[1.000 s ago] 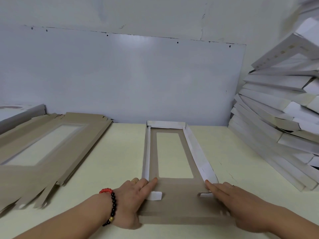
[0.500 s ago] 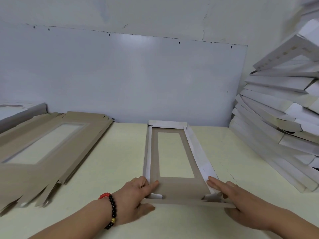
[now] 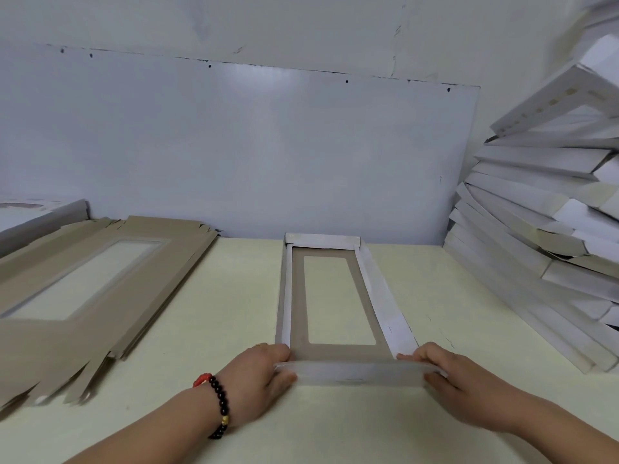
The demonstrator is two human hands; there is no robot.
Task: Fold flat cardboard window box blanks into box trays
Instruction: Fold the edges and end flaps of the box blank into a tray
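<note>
A pale yellow-cream surface (image 3: pixel 214 329) runs back to a large smooth grey-white panel (image 3: pixel 234 145) that stands along its far edge — the panel's top edge is dotted with small dark holes and its right end stops short of the right-hand corner. Above and behind the panel rises a whitish wall (image 3: pixel 301 25) marked with faint cracks and scuffs. Soft, even light falls over everything, with a dim bright patch on the panel near its upper middle.
</note>
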